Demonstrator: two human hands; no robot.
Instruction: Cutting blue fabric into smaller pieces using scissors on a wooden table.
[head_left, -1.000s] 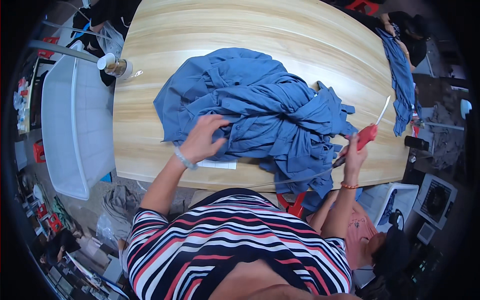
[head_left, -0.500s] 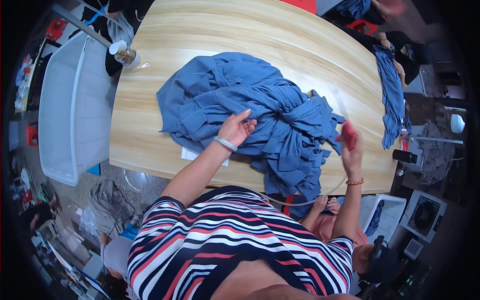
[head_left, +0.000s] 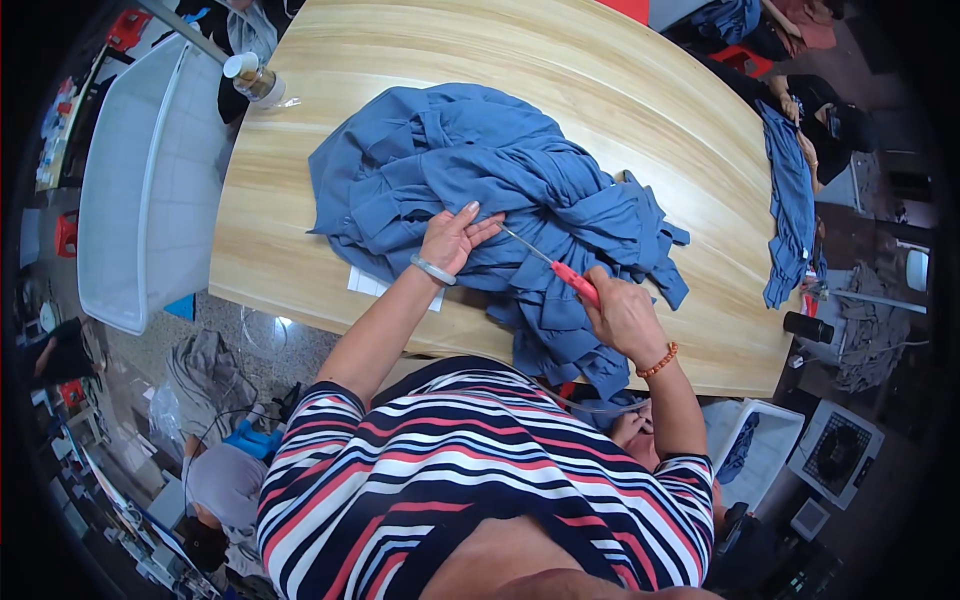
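A heap of blue garments (head_left: 450, 150) lies rumpled across the wooden table in front of me. My left hand (head_left: 455, 238) rests on the near side of the heap with its fingers stretched out and the palm partly turned up. In my right hand (head_left: 625, 315) is a tool with a red handle (head_left: 574, 283) and a thin metal shaft. The shaft points up and left, and its tip is at the fingertips of my left hand. Whether the tip touches the fingers or the cloth, I cannot tell.
The table (head_left: 640, 90) carries a lidded jar (head_left: 255, 82) at far left and white paper (head_left: 368, 284) partly under the heap. A white tub (head_left: 130, 200) stands left. At the right edge, a person (head_left: 815, 120) handles blue cloth (head_left: 785, 200) near a black cylinder (head_left: 808, 327).
My right hand has swung the red-handled tool left and inward, bringing its tip to my left hand. My left hand has shifted slightly left and its fingers have straightened.
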